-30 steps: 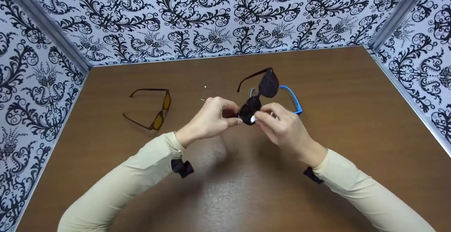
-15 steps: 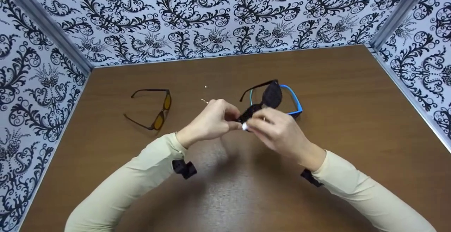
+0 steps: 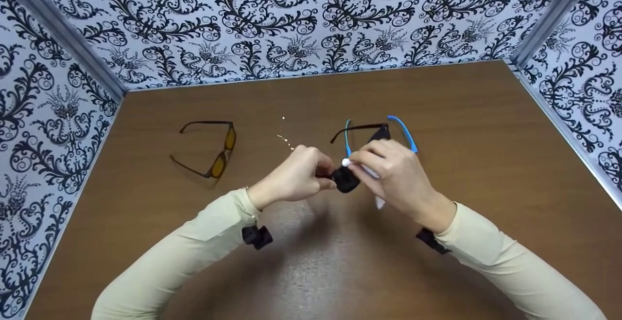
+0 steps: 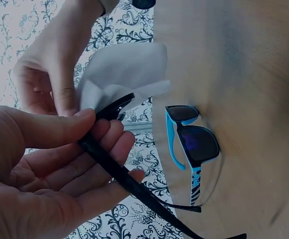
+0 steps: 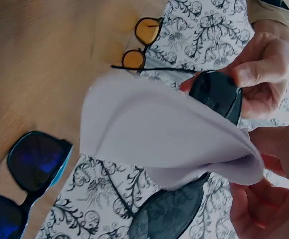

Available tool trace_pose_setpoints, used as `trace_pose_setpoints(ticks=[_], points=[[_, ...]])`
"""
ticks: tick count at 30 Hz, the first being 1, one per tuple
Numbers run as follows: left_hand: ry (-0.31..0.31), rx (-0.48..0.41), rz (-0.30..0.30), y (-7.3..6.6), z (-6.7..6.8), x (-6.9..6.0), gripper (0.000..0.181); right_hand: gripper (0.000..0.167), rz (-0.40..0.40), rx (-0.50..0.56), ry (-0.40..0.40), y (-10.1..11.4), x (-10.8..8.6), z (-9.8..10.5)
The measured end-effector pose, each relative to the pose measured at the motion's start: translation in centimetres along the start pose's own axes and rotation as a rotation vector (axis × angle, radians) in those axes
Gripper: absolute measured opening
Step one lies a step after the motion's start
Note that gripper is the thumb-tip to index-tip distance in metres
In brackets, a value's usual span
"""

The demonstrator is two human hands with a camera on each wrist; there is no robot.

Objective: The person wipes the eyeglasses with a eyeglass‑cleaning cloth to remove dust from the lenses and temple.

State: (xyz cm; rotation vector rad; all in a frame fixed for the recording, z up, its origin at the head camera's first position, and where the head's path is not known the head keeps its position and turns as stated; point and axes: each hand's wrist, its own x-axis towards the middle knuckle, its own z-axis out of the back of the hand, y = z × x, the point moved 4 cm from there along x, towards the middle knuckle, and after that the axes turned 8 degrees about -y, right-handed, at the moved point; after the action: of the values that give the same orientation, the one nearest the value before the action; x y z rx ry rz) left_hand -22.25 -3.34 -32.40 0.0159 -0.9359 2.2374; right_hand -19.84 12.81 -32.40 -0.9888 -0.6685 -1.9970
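Note:
My left hand (image 3: 299, 174) pinches black sunglasses (image 3: 346, 181) by one outer corner, with thumb and fingers at the hinge. In the left wrist view a temple arm (image 4: 129, 181) slants down across the fingers. My right hand (image 3: 398, 179) pinches a white cloth (image 5: 134, 124) against the sunglasses near the bridge. Most of the cloth hangs loose in the right wrist view and covers the middle of the frame. The far dark lens (image 5: 171, 214) shows below it. Behind the hands, blue-armed sunglasses (image 4: 199, 144) lie on the table, partly hidden in the head view.
Glasses with yellow lenses (image 3: 218, 164) lie on the left of the brown table (image 3: 466, 111), arms unfolded. Several tiny shiny bits (image 3: 285, 140) lie beyond my left hand. Patterned wall panels (image 3: 272, 23) bound the back and sides.
The sunglasses have tilted, and their far lens has come down toward me. My right hand went toward the outer corner, then back to the bridge with the cloth. The other glasses stay put.

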Motion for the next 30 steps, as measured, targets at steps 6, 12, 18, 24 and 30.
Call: trace_pose_setpoints(ticks=[6, 12, 18, 24, 30], points=[[0.011, 0.025, 0.0, 0.2, -0.1, 0.0, 0.01, 0.009, 0.044, 0.073, 0.129, 1.2, -0.7, -0.7], [0.008, 0.019, -0.01, 0.3, 0.0, -0.1, 0.01, 0.014, -0.004, 0.0, 0.174, 0.6, -1.5, -0.4], [0.01, 0.009, -0.018, 0.4, -0.4, -0.1, 0.009, 0.006, -0.119, -0.096, 0.106, -0.3, -1.1, 0.1], [-0.016, -0.015, 0.001, 0.6, -0.7, -0.2, 0.006, 0.007, -0.082, 0.0, 0.075, 0.6, -0.9, -1.0], [-0.066, -0.049, 0.038, 1.3, -0.4, -0.3, 0.005, 0.003, -0.023, 0.056, 0.084, 1.1, -2.1, -2.2]])
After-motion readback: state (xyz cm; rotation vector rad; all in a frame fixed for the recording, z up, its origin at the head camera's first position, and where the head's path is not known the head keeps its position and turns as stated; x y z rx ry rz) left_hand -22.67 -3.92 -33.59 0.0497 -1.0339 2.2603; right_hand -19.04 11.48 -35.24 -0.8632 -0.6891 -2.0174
